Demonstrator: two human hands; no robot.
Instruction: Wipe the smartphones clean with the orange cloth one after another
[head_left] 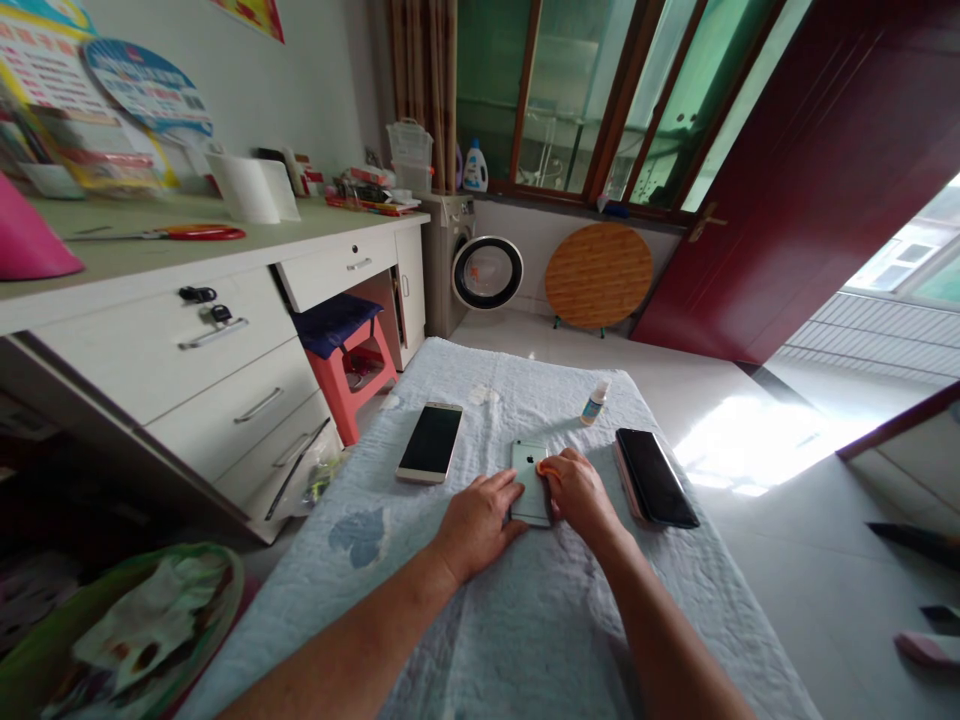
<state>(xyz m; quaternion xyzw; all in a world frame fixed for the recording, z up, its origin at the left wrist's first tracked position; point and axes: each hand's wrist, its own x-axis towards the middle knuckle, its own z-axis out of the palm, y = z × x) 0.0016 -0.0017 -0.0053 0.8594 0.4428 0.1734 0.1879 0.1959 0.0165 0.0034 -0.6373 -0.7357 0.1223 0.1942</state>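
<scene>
A slim silver-grey smartphone with a dark apple mark lies back upward on the table covered in pale blue quilted cloth, between its left and right edges and well in from the far edge. The left hand rests at the phone's left side, fingers stretched onto it and thumb spread apart near its lower end, not closed around it. The right hand pinches a small orange piece, its material too small to tell, against the phone's upper right part.

Toward the table's left edge lies a pale gold smartphone with a dark screen facing up. A small clear bottle with a blue label stands near the far right corner. By the right edge, a black glossy smartphone lies on top of a flat pink object.

Beyond the table's left edge is a white desk with drawers; red-handled scissors lie near its front edge. Past the far edge stand a grey washing machine, its round door ajar, and a round wooden tabletop.
</scene>
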